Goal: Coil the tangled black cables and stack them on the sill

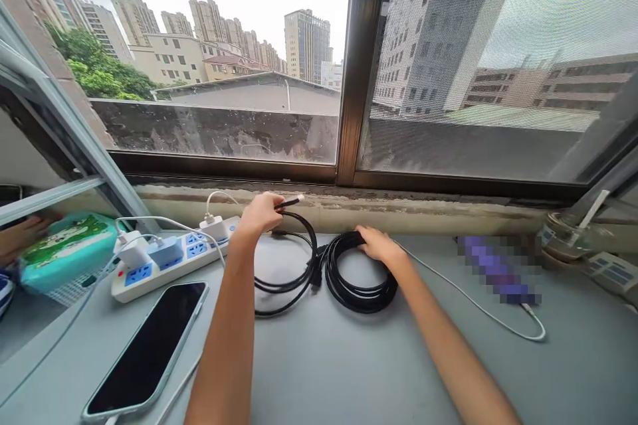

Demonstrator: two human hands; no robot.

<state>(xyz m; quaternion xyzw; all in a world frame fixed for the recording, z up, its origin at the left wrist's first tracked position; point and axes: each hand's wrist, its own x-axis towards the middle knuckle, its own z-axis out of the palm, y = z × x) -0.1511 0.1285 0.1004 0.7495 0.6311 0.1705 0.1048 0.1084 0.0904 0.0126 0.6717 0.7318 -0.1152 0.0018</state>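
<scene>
Overlooking tower blocks and green trees through a brown-framed window, stretches both bare arms across a grey tabletop. With the left hand, grips a looped black cable near a pale-tipped end, fingers closed, leaving that end poking out to the right. With the right hand, touches the far side of a round black coil, lying flat on the tabletop just right of the loops; cannot tell whether clasping it or only pressing on it. Cannot tell either whether loops and coil make one length. To the left, a white power strip with plugs in it, a face-up phone with a dark screen, and a teal packet farther out. To the right, a thin white cord running to a pixelated purple object, and near the far corner, a clear cup.
</scene>
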